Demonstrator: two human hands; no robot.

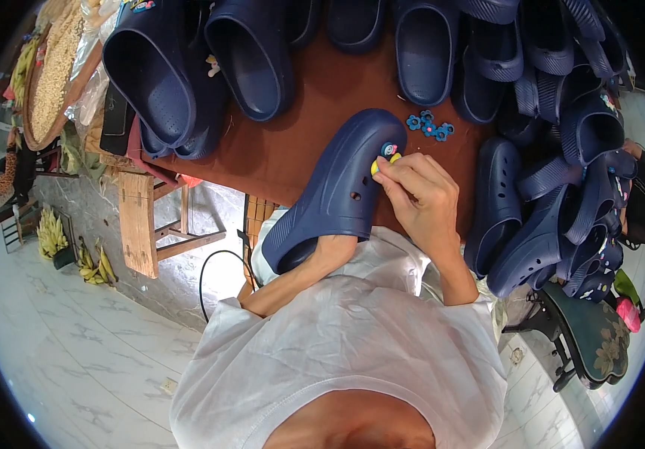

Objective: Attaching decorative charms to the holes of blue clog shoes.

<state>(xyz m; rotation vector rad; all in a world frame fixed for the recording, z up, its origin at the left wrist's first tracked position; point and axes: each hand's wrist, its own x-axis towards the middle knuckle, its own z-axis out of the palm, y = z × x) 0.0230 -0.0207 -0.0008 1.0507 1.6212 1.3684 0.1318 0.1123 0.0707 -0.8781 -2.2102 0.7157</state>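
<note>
A navy clog [322, 172] is held up in front of me, toe pointing away and to the right. My left hand [336, 250] reaches into its foot opening and holds it from inside; the fingers are hidden. Between thumb and fingertips, my right hand [419, 191] pinches a small yellow shoe charm [378, 165] against the clog's upper. A round blue-and-white charm [389, 150] sits on the upper just beyond it. A bare vent hole [356, 196] shows nearer to me. Several blue flower-shaped charms [428, 127] lie on the table past the toe.
Several navy clogs [251, 63] line the far side of the brown-covered table [255, 161]. More clogs [550, 217] are piled at the right. A wooden stool [139, 224] stands on the left, with bananas [98, 266] on the floor beyond. At the lower right is a dark padded chair [588, 333].
</note>
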